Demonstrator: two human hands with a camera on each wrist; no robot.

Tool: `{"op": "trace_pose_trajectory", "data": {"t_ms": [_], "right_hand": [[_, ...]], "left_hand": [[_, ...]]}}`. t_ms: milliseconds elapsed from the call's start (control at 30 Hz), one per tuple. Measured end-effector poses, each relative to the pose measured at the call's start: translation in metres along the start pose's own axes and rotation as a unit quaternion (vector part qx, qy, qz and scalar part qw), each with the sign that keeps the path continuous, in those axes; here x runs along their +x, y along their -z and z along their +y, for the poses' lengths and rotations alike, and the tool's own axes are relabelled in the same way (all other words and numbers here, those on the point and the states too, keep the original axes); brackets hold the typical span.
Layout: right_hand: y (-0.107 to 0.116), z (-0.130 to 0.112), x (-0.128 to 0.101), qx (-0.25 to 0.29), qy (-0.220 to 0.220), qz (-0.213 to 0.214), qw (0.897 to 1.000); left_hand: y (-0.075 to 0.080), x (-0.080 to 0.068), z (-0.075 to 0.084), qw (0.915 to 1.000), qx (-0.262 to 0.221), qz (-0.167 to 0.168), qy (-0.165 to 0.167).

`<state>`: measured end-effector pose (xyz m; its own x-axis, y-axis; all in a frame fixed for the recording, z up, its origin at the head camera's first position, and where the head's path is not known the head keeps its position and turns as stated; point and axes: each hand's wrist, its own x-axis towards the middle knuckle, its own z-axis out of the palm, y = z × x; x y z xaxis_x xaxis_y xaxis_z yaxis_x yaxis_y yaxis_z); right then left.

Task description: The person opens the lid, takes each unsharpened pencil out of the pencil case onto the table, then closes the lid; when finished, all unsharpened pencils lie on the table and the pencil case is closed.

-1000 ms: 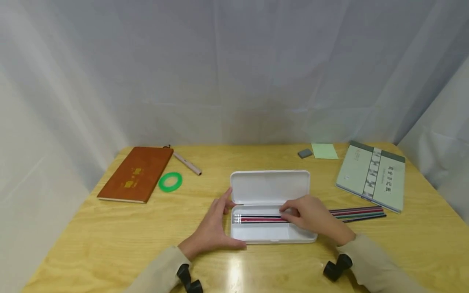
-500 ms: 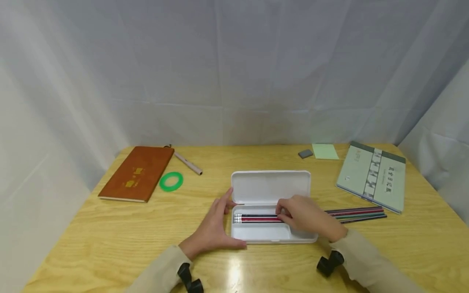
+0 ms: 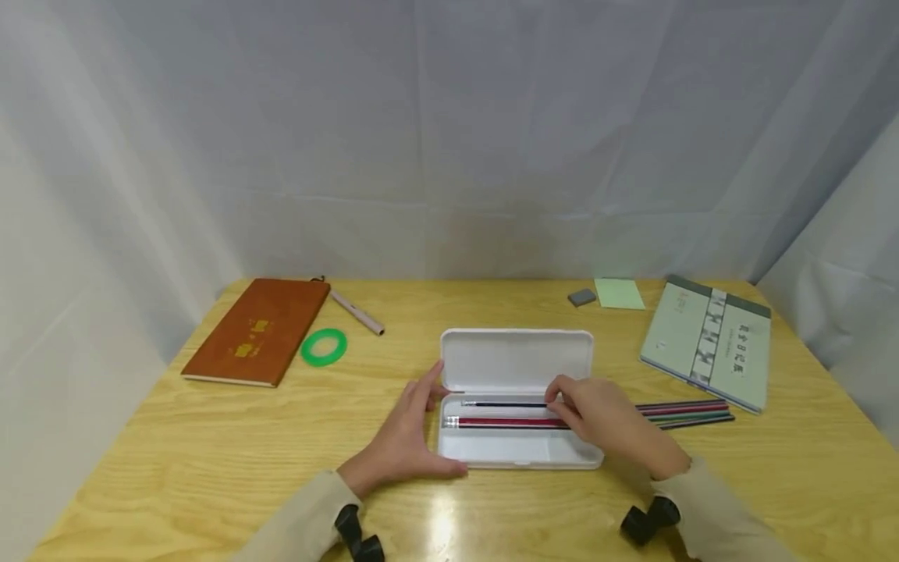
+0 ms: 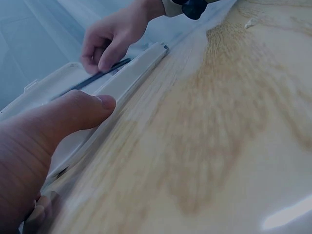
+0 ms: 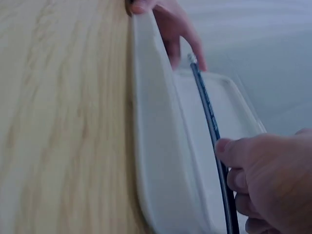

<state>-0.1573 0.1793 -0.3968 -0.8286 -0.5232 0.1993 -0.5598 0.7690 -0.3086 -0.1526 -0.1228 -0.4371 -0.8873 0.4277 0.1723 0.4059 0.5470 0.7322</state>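
Note:
A white pencil case (image 3: 492, 451) lies on the wooden table with its lid (image 3: 516, 359) raised. My left hand (image 3: 400, 441) holds the case's left end, thumb along the front edge and fingers near the hinge side. Between thumb and fingers, my right hand (image 3: 607, 417) pinches a dark pencil (image 5: 209, 117) with a silver eraser end, held over the rear part of the case. A few red and dark pencils (image 3: 506, 422) lie side by side inside. The right hand hides their far ends.
Several coloured pencils (image 3: 691, 410) lie right of the case. Farther right is a pale green notebook (image 3: 709, 339). Sticky notes (image 3: 620, 293) and a grey eraser (image 3: 581, 297) sit behind. At left are a brown notebook (image 3: 256, 332), a pen (image 3: 358, 312) and green tape (image 3: 324, 347).
The dark pencil has come away from the pencils beside it, toward the lid. My right hand first slid left, then moved back right with it. The left hand keeps its place.

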Motion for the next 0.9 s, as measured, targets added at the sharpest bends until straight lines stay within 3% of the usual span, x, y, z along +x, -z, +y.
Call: {"op": "trace_pose_trajectory", "data": {"t_ms": [167, 267, 367, 567, 700, 900], "right_hand": [[0.015, 0.027, -0.03, 0.028, 0.005, 0.045, 0.999], [0.02, 0.048, -0.056, 0.009, 0.008, 0.094, 0.995], [0.023, 0.069, -0.085, -0.021, -0.022, 0.122, 0.992], [0.03, 0.095, -0.135, -0.045, -0.089, 0.112, 0.989], [0.033, 0.102, -0.149, -0.043, -0.083, 0.102, 0.99], [0.03, 0.102, -0.144, -0.034, -0.065, 0.101, 0.992]], "left_hand": [[-0.001, 0.0, -0.001, 0.9998, 0.001, -0.003, 0.019], [-0.001, 0.001, -0.002, 0.9999, 0.007, -0.003, 0.015], [-0.001, 0.002, -0.002, 0.9999, 0.015, -0.002, 0.002], [-0.001, 0.003, -0.003, 0.9997, 0.023, 0.0, -0.009], [-0.001, 0.003, -0.004, 0.9996, 0.025, 0.006, -0.013], [-0.002, 0.003, -0.002, 0.9995, 0.024, 0.009, -0.015]]}}
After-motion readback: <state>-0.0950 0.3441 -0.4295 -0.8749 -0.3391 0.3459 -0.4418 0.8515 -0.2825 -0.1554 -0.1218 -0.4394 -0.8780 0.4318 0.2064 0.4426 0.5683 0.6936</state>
